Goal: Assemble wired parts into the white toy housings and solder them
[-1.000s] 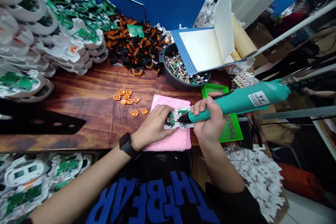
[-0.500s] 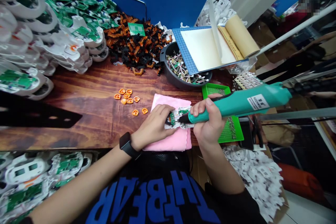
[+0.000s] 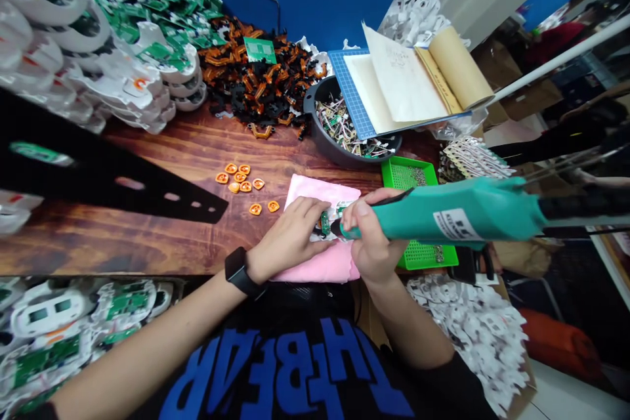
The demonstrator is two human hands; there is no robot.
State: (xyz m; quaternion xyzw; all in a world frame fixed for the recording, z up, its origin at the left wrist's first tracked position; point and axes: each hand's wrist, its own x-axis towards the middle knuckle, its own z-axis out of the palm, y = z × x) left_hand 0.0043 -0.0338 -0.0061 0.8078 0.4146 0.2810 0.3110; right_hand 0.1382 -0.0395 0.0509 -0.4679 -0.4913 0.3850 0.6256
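Wooden bench [image 3: 172, 151], left hand [image 3: 290, 233] pinched on casing [image 3: 331, 216], right hand [image 3: 375, 243] clenched round labelled driver [image 3: 423, 211], "BEAR" shirt [image 3: 275, 367]

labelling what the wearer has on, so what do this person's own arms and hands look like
The left hand is ungloved, with a black wristband on that wrist bearing a dark rectangular face. The right hand is ungloved too, with no band visible. The right sleeve is black and short, leaving the forearm bare.
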